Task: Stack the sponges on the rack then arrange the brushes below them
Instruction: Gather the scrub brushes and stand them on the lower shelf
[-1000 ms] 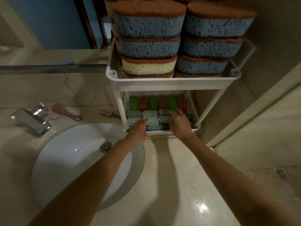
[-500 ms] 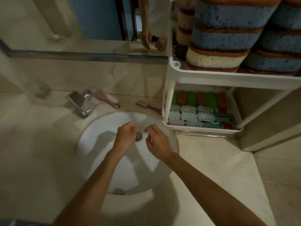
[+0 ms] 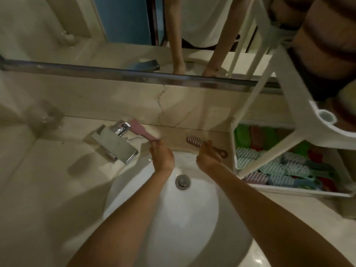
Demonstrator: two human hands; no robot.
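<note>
Two pink brushes lie on the counter behind the sink. My left hand point(image 3: 161, 156) pinches the handle end of the left pink brush point(image 3: 140, 129), whose head lies by the faucet. My right hand point(image 3: 208, 155) closes over the handle of the right pink brush point(image 3: 194, 140), bristles up. The white rack point(image 3: 292, 105) stands at the right. Its lower tray point(image 3: 300, 191) holds several brushes with teal, green and red backs. Stacked brown-topped sponges point(image 3: 325, 45) fill the upper shelf, blurred and cut off by the frame.
A chrome faucet point(image 3: 115, 143) sits left of my left hand. The white sink basin point(image 3: 192, 218) with its drain point(image 3: 182, 181) lies under both forearms. A mirror point(image 3: 125, 26) runs along the back wall and reflects my arms.
Both hands left the rack's lower tray, crossed over the sink and reached the two pink brushes on the counter. The view swung left and closer to the counter.
</note>
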